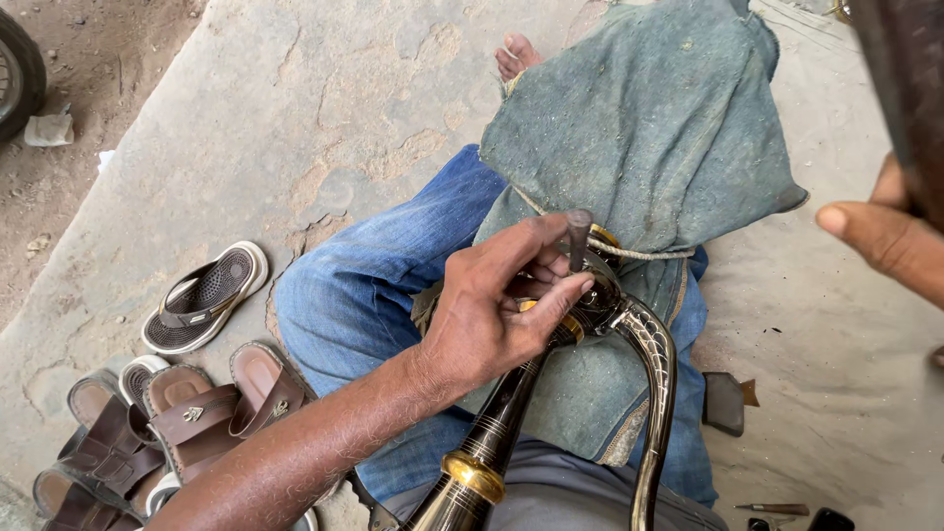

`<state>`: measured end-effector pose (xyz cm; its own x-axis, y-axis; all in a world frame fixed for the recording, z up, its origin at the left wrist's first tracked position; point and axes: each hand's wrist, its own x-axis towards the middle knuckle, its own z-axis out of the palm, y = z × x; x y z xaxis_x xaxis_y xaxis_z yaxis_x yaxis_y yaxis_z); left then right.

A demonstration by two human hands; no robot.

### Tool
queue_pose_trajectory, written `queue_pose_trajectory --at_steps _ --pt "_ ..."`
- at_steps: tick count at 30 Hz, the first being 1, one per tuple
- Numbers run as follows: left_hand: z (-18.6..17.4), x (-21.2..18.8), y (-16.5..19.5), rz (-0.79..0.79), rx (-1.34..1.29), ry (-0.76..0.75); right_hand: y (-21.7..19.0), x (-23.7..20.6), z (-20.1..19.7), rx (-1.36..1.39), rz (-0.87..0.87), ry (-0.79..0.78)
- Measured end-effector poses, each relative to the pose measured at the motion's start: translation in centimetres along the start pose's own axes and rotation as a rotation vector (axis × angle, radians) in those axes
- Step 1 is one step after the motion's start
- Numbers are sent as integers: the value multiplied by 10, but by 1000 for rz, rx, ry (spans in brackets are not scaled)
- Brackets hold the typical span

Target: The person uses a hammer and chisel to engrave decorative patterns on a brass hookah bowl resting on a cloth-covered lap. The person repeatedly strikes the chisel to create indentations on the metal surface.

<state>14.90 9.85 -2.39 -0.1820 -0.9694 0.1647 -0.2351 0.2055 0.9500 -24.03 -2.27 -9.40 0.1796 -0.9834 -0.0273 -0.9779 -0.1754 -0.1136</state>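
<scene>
My left hand (pixel 492 315) pinches a short dark metal punch (pixel 578 236) between thumb and fingers and holds it upright on the top of a black shaft with gold rings (pixel 492 442). A curved, patterned silver guard (pixel 657 374) arcs from that top down to the lower edge. The piece rests on a grey-green cloth (pixel 649 128) spread over my jeans-clad legs (pixel 364 295). My right hand (pixel 885 236) is raised at the right edge, gripping a dark blurred tool (pixel 910 88) close to the camera; what kind of tool it is I cannot make out.
Brown sandals (pixel 187 418) and a black-and-white flip-flop (pixel 205 297) lie on the stone floor at left. A tyre (pixel 15 74) shows at top left. A dark block (pixel 726 401) and small tools (pixel 777 509) lie at lower right. My bare foot (pixel 516 54) sticks out beyond the cloth.
</scene>
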Motion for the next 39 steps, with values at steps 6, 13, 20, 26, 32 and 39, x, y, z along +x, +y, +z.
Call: queue_pose_trajectory --at_steps 6,13,20,26,32,39 --pt "4 -4 -7 -1 -21 40 -79 -29 -63 49 -78 21" --pt "10 -13 -14 22 -41 105 -147 -52 -155 117 -270 -135" --pt "18 -20 -19 16 -77 190 -134 -34 -144 211 -244 -193" --pt "14 -16 -9 0 -4 204 -116 -66 -143 179 -234 -228" --pt "-4 -13 1 183 -44 289 -58 -103 -95 319 39 -261" --pt "-27 38 5 -228 -359 -100 -53 -172 -37 904 535 -202"
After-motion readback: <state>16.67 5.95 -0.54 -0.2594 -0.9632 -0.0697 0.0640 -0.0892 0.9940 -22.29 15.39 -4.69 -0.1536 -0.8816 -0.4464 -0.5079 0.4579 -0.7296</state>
